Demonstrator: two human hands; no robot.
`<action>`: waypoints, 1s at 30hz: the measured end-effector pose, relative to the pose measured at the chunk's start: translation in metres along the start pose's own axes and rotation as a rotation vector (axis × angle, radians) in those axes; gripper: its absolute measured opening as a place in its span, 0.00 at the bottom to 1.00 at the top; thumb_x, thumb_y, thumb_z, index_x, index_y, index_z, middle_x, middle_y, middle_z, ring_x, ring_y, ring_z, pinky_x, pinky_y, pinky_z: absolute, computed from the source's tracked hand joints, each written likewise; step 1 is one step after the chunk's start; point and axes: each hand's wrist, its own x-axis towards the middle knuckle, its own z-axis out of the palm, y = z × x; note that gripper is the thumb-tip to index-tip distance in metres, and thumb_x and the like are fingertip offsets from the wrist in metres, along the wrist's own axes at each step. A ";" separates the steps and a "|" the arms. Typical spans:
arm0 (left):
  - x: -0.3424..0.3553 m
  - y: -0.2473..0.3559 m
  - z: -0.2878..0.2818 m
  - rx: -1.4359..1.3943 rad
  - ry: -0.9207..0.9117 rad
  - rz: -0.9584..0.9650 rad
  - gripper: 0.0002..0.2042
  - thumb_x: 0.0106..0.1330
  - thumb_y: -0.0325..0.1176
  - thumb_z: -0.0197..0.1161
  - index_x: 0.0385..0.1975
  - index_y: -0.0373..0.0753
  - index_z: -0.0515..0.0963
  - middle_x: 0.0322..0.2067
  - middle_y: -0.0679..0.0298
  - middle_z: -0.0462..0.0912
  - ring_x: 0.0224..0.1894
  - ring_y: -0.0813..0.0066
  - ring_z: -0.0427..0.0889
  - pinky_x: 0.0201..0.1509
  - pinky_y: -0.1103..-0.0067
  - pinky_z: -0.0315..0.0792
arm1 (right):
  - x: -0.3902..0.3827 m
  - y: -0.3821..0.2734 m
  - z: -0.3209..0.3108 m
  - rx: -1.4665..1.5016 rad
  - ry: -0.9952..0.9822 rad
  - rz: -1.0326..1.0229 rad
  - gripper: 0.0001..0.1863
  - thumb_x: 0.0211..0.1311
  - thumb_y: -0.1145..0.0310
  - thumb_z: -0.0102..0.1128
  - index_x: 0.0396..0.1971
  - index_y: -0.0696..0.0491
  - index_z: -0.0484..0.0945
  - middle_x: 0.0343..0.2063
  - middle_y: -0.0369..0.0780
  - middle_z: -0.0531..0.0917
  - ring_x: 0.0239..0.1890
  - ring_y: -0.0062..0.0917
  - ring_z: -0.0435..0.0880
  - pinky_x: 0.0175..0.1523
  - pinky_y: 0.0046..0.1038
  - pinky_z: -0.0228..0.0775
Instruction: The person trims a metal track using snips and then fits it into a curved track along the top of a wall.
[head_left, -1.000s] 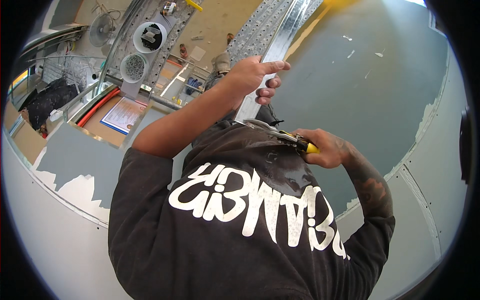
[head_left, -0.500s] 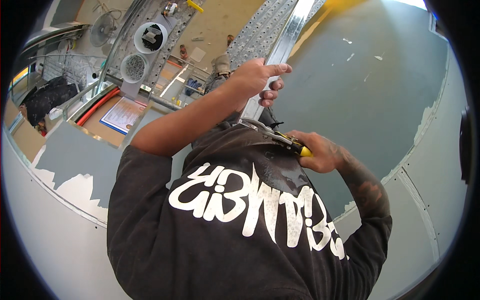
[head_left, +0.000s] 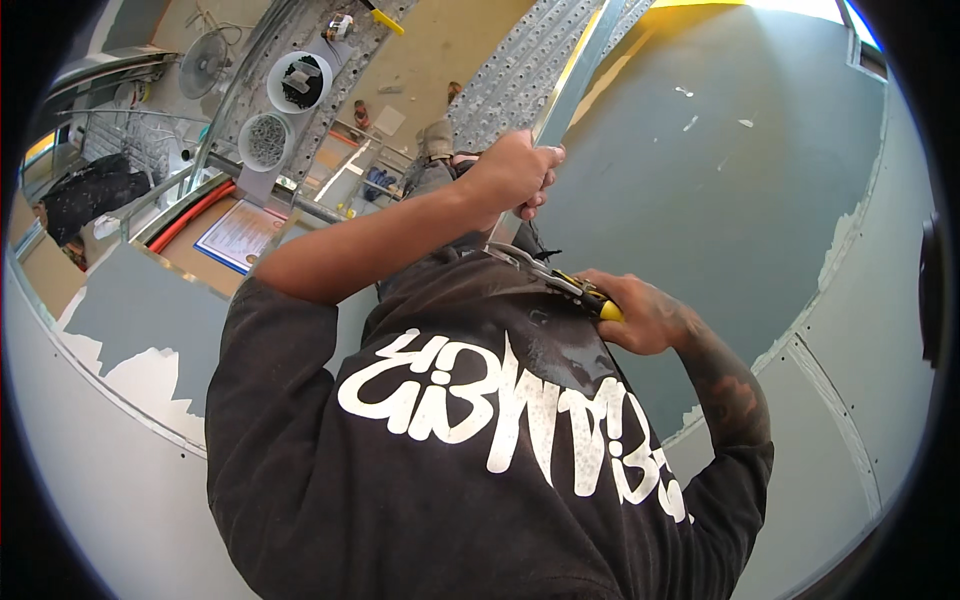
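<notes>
A long, shiny metal channel [head_left: 578, 88] runs from my waist up toward the top of the view. My left hand [head_left: 512, 178] is closed around it near its lower end. Low in front of my dark shirt, my right hand [head_left: 640, 312] grips the yellow and black handles of tin snips [head_left: 572, 286]. The snips' jaws lie at the channel's near end, close to my body. Whether the blades are biting into the metal cannot be made out.
Two white buckets stand at upper left, one with black screws [head_left: 299, 82] and one with grey screws [head_left: 266, 141]. They rest on a perforated metal platform [head_left: 330, 75]. A large grey panel [head_left: 720, 180] spreads at right. A fan [head_left: 205, 66] and a blue-edged sheet [head_left: 240, 235] are at left.
My left hand has shifted slightly down and left with the channel, which has turned so a different face shows. The right hand and snips have dropped a little.
</notes>
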 end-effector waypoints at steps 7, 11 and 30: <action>0.031 -0.029 0.006 0.450 0.219 0.132 0.19 0.67 0.33 0.55 0.52 0.27 0.67 0.34 0.50 0.77 0.32 0.61 0.78 0.34 0.70 0.73 | -0.018 -0.016 -0.001 -0.012 0.017 0.199 0.26 0.54 0.71 0.57 0.56 0.55 0.72 0.31 0.53 0.84 0.36 0.48 0.84 0.45 0.41 0.75; 0.032 -0.036 0.017 0.643 0.345 0.162 0.23 0.64 0.30 0.50 0.55 0.20 0.63 0.50 0.28 0.76 0.57 0.38 0.77 0.63 0.61 0.68 | -0.012 0.001 0.007 -0.120 0.033 0.202 0.26 0.54 0.69 0.57 0.56 0.56 0.72 0.36 0.54 0.83 0.42 0.47 0.84 0.51 0.42 0.73; 0.033 -0.011 -0.018 0.316 0.027 -0.107 0.23 0.72 0.40 0.55 0.60 0.32 0.62 0.36 0.57 0.73 0.36 0.67 0.80 0.36 0.67 0.80 | -0.030 -0.009 -0.032 0.110 -0.081 0.074 0.23 0.49 0.67 0.58 0.48 0.57 0.76 0.32 0.45 0.81 0.36 0.37 0.78 0.48 0.36 0.70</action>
